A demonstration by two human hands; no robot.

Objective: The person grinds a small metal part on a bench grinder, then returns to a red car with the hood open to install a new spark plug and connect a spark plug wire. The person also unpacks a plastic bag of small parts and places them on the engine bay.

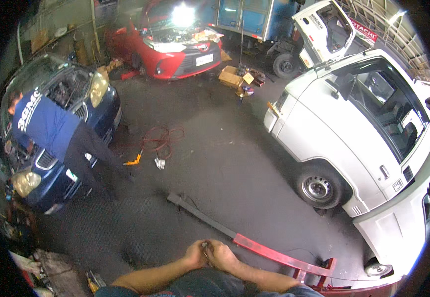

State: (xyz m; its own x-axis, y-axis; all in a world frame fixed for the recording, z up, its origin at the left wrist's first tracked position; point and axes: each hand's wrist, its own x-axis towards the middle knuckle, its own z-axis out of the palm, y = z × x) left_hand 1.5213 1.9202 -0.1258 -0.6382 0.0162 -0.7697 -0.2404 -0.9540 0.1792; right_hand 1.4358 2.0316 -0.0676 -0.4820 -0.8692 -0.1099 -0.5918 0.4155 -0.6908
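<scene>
My left hand (195, 255) and my right hand (221, 255) meet in front of my body at the lower middle of the view. Both are closed, with the fingers curled together around something small. A bit of it, greyish and metallic-looking (205, 246), shows between the thumbs; its kind is too small to make out. Just beyond my right hand runs a long lift arm (274, 253), red at the near end and dark grey at the far end, low over the floor.
On the left a person in a blue shirt (51, 123) leans into a dark blue car (93, 116) with its hood up. A red car (175, 57) stands ahead, a white van (343, 128) at right. A red hose (160, 141), an orange tool (133, 161) and a cardboard box (230, 76) lie on the floor.
</scene>
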